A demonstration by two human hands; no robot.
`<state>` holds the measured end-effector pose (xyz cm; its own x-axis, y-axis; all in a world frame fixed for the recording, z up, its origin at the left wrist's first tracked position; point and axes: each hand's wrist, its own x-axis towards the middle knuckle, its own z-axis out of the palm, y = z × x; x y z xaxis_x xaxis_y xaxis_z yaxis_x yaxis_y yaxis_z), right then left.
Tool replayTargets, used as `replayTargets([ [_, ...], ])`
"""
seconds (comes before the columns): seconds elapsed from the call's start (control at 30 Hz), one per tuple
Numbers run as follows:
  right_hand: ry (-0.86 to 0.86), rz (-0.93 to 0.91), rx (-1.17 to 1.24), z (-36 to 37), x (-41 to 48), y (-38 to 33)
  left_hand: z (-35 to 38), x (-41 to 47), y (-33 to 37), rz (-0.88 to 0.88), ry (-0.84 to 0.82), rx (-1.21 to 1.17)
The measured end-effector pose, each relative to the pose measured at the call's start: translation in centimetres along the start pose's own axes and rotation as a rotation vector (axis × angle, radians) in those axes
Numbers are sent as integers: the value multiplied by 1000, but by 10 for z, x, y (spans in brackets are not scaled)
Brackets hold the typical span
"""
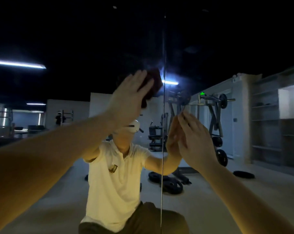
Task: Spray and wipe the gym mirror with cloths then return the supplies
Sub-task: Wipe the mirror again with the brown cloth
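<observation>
we are in the wiping step, and to do it well we want the left hand (pixel 131 97) to press the cloth (pixel 153 85) flat and even on the mirror (pixel 227 48). we would sweep in overlapping passes and run right up to the seam (pixel 163 132) between the panels, where we judge streaks tend to gather. the left hand lies with fingers straight and spread over the dark red cloth, pushing it against the glass rather than gripping it. the cloth sticks out past the fingertips, up and to the right, with its far edge just beside the seam. the right hand (pixel 193 142) holds nothing: it is wide and flat with fingers straight, its fingertips touching the glass on the other side of the seam, lower than the cloth and near it. that bracing hand may leave marks, so we would wipe its patch too before we count the glass done. returning the supplies is not yet done.
</observation>
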<state>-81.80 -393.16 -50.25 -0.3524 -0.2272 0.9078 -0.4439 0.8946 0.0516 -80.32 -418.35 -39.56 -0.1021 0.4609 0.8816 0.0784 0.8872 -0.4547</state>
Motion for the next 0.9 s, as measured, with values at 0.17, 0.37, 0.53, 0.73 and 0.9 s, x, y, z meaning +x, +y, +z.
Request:
replayTargets([
  [0.17, 134, -30, -8, -9, 42, 19, -1, -76, -1, 491, -162, 85],
  [0.37, 149, 20, -131, -12, 97, 38, -22, 33, -23, 178, -96, 268],
  [0.53, 198, -44, -135, -1, 94, 52, -20, 108, -19, -99, 49, 150],
  [0.73, 243, -71, -68, 2, 91, 51, -5, 21, 28, 76, -74, -18],
  [0.9, 242, -67, -48, 2, 92, 53, -12, 25, 19, 281, -207, 328],
])
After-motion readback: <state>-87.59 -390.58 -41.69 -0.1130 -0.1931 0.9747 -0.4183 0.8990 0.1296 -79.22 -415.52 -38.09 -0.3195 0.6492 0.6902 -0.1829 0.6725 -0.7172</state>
